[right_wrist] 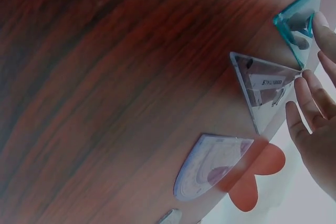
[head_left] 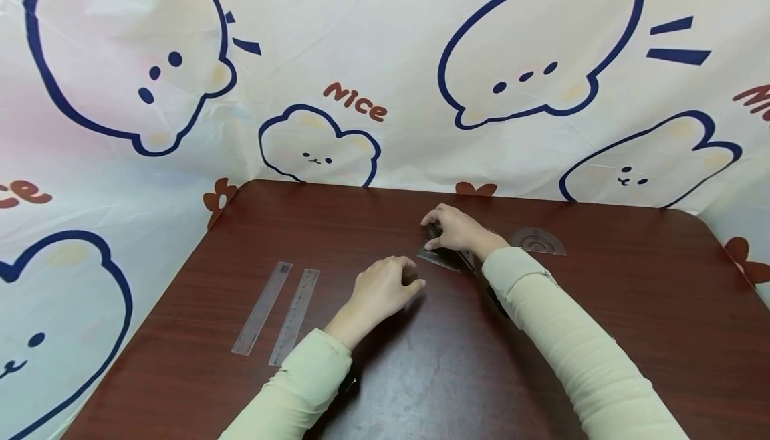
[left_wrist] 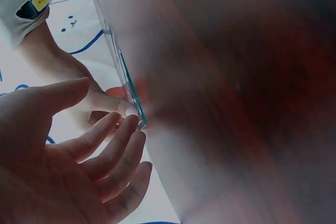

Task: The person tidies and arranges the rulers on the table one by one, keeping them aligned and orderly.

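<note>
My right hand is over clear set squares at the far middle of the table. In the right wrist view, its thumb touches a teal-edged set square. Its loosely bent fingers lie by the corner of a second, clear set square; whether they press on it is hard to tell. My left hand hovers nearer me, holding nothing. In the left wrist view, its fingers are spread and slightly bent. A clear protractor lies right of the right hand.
Two clear rulers, a left one and a right one, lie side by side left of the left hand. The brown table ends at a printed cloth hung behind and at the sides.
</note>
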Available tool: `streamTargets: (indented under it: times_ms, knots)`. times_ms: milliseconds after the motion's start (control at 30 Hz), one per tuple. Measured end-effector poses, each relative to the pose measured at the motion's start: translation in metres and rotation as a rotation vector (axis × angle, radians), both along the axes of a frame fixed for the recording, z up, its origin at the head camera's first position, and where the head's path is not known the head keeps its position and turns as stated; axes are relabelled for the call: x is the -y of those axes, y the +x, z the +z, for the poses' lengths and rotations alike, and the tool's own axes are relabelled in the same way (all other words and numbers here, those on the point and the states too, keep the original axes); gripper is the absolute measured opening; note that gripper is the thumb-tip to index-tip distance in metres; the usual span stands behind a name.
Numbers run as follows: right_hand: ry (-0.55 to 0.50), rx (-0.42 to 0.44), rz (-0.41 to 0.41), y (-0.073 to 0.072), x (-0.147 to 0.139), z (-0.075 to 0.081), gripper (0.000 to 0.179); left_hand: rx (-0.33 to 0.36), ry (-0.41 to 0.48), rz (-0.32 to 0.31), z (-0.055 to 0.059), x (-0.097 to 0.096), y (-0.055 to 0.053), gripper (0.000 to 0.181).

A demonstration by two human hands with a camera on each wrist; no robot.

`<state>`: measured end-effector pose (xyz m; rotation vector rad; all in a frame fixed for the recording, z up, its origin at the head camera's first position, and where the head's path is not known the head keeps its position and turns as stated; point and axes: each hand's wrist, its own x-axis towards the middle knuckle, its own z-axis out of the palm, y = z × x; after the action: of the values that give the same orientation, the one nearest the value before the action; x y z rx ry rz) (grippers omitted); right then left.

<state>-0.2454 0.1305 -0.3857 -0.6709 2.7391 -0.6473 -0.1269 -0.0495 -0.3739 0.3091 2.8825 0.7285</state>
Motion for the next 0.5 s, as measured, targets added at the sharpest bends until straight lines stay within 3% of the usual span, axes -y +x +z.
streamTargets:
  times_ms: [267,500]
  knots:
    - [0.027,-0.01,-0.041,-0.0006,0.0031,-0.0019,0.047,0.0,-0.001,0.008,-0.005,-0.0033,-0.0073,0.037]
    - [0.052,-0.02,-0.082,0.0001,0.0056,-0.0045,0.05,0.0,-0.029,0.024,-0.0029,-0.003,-0.0085,0.039]
